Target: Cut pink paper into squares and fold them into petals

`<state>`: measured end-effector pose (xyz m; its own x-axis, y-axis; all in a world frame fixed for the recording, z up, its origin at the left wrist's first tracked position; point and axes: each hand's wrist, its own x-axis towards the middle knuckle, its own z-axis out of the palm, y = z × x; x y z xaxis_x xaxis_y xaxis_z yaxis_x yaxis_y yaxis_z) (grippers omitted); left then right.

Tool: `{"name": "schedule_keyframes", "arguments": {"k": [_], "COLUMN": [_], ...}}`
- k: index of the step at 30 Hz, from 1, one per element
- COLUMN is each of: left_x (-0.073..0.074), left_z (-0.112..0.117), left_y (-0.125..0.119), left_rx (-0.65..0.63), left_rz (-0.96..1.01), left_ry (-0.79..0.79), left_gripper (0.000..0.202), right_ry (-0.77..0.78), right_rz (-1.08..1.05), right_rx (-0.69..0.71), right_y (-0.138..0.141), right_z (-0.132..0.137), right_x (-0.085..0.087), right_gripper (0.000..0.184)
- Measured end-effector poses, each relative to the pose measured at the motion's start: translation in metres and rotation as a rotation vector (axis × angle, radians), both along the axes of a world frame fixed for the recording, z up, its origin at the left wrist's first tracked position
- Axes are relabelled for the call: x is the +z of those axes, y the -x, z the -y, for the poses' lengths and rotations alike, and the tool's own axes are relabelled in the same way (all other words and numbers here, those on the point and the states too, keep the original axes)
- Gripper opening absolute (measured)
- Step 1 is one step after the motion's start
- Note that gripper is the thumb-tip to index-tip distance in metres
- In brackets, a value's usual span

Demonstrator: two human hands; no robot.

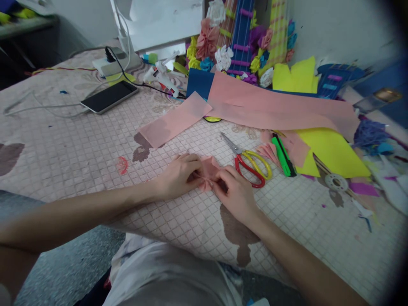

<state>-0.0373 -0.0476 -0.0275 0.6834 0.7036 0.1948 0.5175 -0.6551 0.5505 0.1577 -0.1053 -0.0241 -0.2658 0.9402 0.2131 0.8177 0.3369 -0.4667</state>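
Note:
Between both hands, just above the quilted tablecloth, is a gathered piece of pink crepe paper [209, 166], its folds pinched together at the near side. My left hand [182, 175] is closed, thumb and fingers gripping the paper's left edge. My right hand [235, 189] pinches the same paper from the right, fingertips close to the left ones. Scissors [244, 157] with one red and one yellow handle lie just beyond my right hand. A flat strip of pink paper [177, 120] rests farther away, beyond my left hand.
A green utility knife [282, 155] lies right of the scissors, near yellow paper sheets [334, 151]. A long pink sheet [277, 104] stretches across the back. At the back left are a phone [110, 97], a hot glue gun [162, 78] and a power strip [110, 64].

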Motion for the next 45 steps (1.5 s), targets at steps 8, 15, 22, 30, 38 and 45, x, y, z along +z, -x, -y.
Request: {"name": "schedule_keyframes", "arguments": {"k": [8, 15, 22, 30, 38, 45], "left_x": [0.004, 0.003, 0.005, 0.005, 0.008, 0.009], "left_z": [0.003, 0.003, 0.005, 0.001, -0.002, -0.004], "left_y": [-0.003, -0.002, -0.003, 0.000, 0.004, 0.007], "left_rx": [0.034, 0.023, 0.050, -0.032, -0.092, -0.125], "left_rz": [-0.002, 0.000, 0.018, 0.001, -0.027, -0.032], "left_ry": [0.022, 0.023, 0.031, 0.061, 0.073, 0.067], "left_gripper": [0.011, 0.012, 0.010, 0.013, 0.023, 0.031], "right_ry": [-0.014, -0.019, -0.069, -0.001, 0.066, 0.081], "right_rz": [0.028, 0.027, 0.036, 0.055, 0.088, 0.077], "right_rx": [0.000, 0.002, 0.017, 0.055, 0.063, 0.072], "right_y": [0.000, 0.001, 0.001, 0.002, 0.003, 0.004], "right_z": [0.001, 0.000, 0.003, 0.002, 0.003, 0.003], "right_x": [0.000, -0.001, -0.003, -0.001, 0.007, 0.009], "right_gripper": [0.011, 0.011, 0.003, 0.003, 0.026, 0.023]}}
